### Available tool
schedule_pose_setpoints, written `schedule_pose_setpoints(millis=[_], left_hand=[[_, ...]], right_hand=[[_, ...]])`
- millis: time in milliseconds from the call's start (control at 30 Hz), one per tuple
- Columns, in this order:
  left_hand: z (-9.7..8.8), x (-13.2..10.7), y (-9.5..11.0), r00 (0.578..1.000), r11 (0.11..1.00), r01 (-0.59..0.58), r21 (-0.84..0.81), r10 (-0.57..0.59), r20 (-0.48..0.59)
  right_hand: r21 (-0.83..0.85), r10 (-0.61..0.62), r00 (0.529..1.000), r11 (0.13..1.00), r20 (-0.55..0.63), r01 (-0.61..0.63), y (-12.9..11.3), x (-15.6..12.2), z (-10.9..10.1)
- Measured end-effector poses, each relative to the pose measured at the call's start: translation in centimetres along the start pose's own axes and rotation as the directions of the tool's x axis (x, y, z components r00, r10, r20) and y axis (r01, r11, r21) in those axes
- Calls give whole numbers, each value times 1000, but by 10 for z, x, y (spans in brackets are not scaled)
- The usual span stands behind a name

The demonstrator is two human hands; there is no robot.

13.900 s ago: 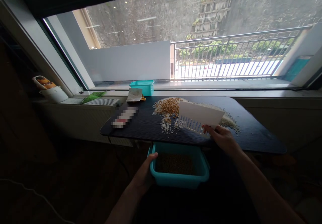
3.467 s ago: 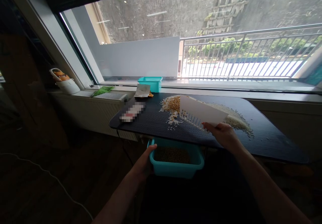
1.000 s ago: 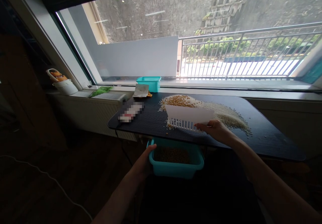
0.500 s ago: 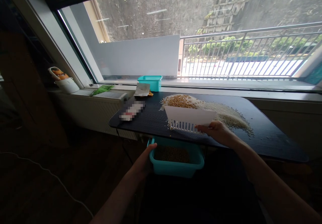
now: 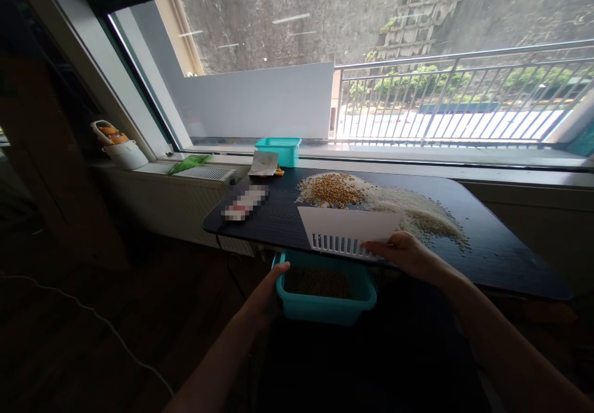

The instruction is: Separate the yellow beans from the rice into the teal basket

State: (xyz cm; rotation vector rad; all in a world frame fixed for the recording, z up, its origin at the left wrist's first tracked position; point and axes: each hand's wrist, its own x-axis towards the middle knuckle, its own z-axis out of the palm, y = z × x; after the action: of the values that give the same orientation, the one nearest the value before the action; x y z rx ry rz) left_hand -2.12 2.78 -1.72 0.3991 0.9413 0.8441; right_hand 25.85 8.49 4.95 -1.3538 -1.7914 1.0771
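Note:
My right hand [image 5: 406, 254] grips a white slotted scraper [image 5: 348, 230] by its right end, its toothed edge at the near rim of the black table [image 5: 501, 258]. Behind it lie a heap of yellow-brown beans [image 5: 333, 189] and a spread of white rice [image 5: 408, 205]. My left hand [image 5: 266, 292] holds the left wall of a teal tub [image 5: 325, 304] just below the table's edge; brown beans lie in its bottom.
A second teal tub [image 5: 278, 150] and a small paper bag [image 5: 263, 163] stand at the back by the window sill. A flat blurred packet [image 5: 245, 202] lies on the table's left part. A white pot [image 5: 118, 152] sits far left on the radiator ledge.
My right hand has drawn the scraper from the grain heaps toward me to the table's near edge, over the tub. My left hand and the tub have stayed in place.

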Motion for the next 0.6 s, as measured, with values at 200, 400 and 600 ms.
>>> schedule_pose_setpoints(millis=[200, 400, 600], left_hand=[[1, -1, 1, 1000, 1000, 14, -6, -14, 2], [3, -3, 2, 1000, 1000, 10, 4, -10, -19], [-1, 0, 0, 999, 999, 18, 28, -17, -35]], right_hand=[[5, -30, 989, 999, -145, 31, -2, -6, 13], [-47, -10, 980, 999, -198, 1, 4, -7, 33], [-247, -23, 905, 965, -425, -91, 11, -7, 11]])
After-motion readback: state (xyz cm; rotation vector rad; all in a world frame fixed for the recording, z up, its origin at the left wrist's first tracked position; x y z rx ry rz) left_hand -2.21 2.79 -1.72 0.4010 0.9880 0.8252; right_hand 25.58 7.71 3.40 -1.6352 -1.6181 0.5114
